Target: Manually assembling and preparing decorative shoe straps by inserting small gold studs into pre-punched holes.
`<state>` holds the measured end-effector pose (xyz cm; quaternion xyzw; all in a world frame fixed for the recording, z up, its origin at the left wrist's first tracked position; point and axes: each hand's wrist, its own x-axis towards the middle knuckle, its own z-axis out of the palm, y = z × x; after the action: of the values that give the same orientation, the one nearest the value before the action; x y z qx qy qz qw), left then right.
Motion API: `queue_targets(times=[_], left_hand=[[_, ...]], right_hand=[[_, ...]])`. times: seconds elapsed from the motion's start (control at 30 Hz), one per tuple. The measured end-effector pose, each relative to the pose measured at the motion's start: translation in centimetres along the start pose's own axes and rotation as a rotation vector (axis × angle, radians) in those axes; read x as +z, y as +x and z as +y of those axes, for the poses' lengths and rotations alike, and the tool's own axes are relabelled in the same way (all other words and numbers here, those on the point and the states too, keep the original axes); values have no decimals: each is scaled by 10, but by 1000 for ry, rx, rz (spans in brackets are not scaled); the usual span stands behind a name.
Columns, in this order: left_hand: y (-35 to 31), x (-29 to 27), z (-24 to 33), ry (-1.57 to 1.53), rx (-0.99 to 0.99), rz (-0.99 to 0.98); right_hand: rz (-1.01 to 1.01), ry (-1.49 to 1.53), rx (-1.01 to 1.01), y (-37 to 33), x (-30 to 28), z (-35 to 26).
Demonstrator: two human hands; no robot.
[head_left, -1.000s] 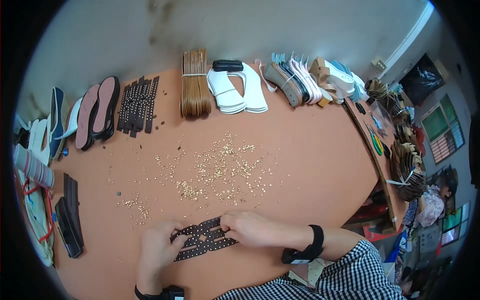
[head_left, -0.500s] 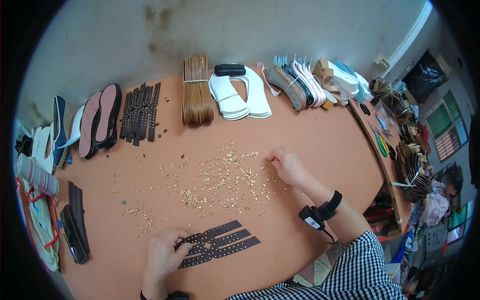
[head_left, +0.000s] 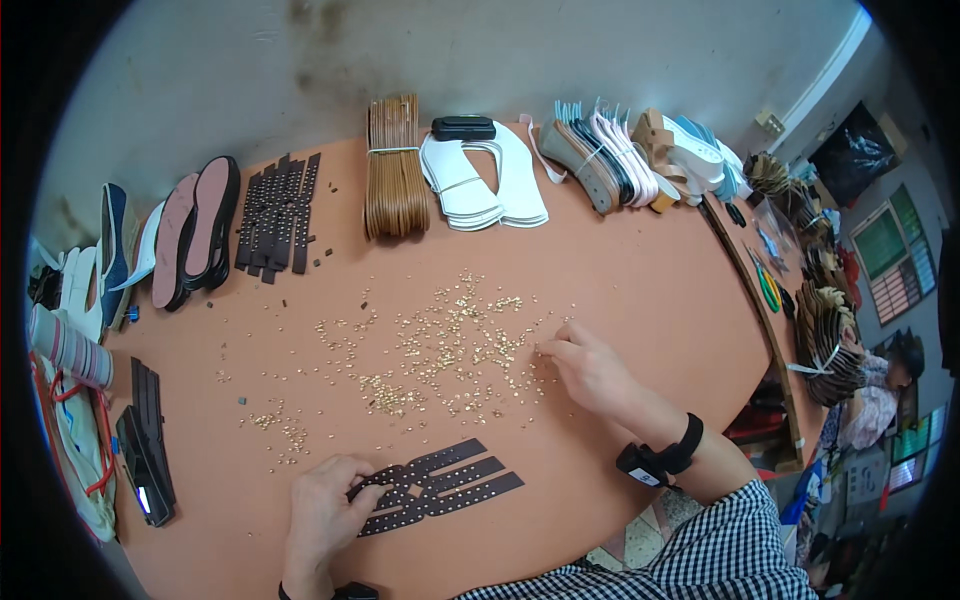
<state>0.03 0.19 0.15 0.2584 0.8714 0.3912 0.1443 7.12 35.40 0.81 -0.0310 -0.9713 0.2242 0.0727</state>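
Note:
A dark brown, studded shoe-strap piece [head_left: 440, 489] lies flat near the table's front edge, its slit strips spread to the right. My left hand [head_left: 328, 505] grips its left end between thumb and fingers, covering that part. Loose gold studs [head_left: 455, 345] are scattered over the middle of the table. At their right edge my right hand [head_left: 592, 372] is low over the surface, thumb and fingertips pinched together. Whatever it holds, if anything, is too small to make out.
Finished studded straps [head_left: 278, 217] are stacked at the back left beside pink-lined soles [head_left: 208, 222]. Along the back stand a brown strap bundle [head_left: 394, 180], white cut pieces [head_left: 470, 190] and sandals [head_left: 600, 160]. A black stapler [head_left: 146, 465] is at left; green-handled pliers [head_left: 768, 288] at right.
My right hand has come slightly nearer and to the right, still at the edge of the studs. My left hand keeps its hold on the strap piece. The view has shifted slightly.

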Motion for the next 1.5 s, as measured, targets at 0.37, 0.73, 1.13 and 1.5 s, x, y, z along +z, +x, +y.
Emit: queue_targets(times=[0.37, 0.73, 1.13, 1.5], left_hand=[[0, -1, 0, 1, 8, -1], [-1, 1, 1, -4, 0, 9], [0, -1, 2, 20, -21, -15], [0, -1, 2, 19, 16, 4]], right_hand=[[47, 30, 39, 25, 4, 6], [63, 196, 118, -2, 0, 11], [76, 96, 55, -15, -1, 4], [77, 67, 13, -10, 5, 3]])
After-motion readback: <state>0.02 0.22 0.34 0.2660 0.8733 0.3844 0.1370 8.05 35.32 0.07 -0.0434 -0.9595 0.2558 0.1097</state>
